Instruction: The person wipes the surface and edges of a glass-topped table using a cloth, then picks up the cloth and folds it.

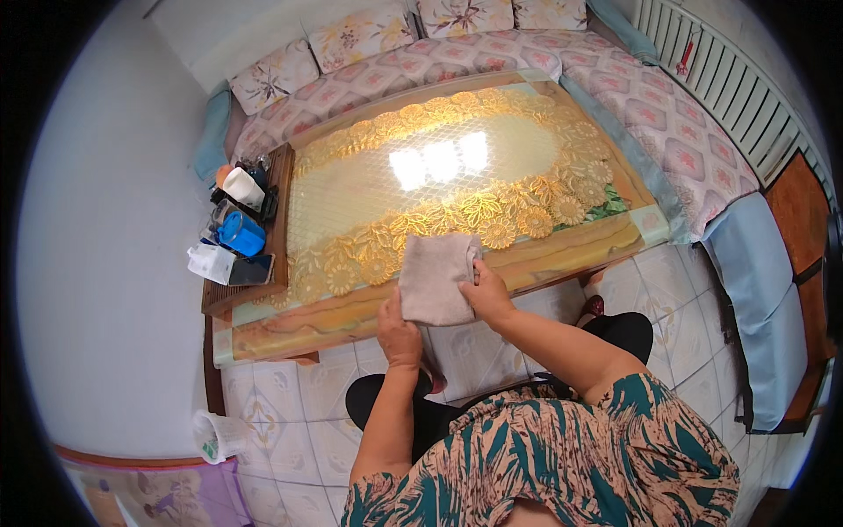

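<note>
Between my two hands is a folded greyish-beige cloth (438,279), held above the near edge of the table. My left hand (398,335) grips its lower left edge, the fingers partly hidden behind it. On the right side my right hand (488,291) pinches the cloth's edge, where a small fold curls over. Beyond the cloth lies the table (303,341), covered by a glossy clear sheet over a gold floral lace runner (457,211). Bright window light reflects off its middle.
At the table's left end a wooden tray (279,189) holds a blue cup (241,234), a white tissue pack (211,263) and other items. A sofa (369,88) with patterned covers wraps the far and right sides. A white waste basket (219,436) stands on the tiled floor.
</note>
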A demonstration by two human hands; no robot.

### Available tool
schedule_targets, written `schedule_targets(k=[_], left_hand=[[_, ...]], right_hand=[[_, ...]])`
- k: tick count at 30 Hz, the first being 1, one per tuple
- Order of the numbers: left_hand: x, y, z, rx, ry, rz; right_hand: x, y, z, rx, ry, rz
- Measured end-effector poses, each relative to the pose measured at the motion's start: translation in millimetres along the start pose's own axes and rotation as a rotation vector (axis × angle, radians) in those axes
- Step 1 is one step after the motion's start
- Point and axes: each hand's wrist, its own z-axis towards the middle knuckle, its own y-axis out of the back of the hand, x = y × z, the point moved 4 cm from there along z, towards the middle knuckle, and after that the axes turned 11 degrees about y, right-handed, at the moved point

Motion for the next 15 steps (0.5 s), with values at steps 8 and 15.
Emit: schedule_targets(k=[8,15], left_hand=[[-8.4,1.6,-2.3,0.054,-0.005,0.003],[-4.2,6.0,2.4,0.182,-0.035,-0.018]], right_hand=[[17.1,23.3,-7.3,-0.093,0.105,-0.266],[52.8,38.3,-12.5,-0.031,0.266,-0.744]])
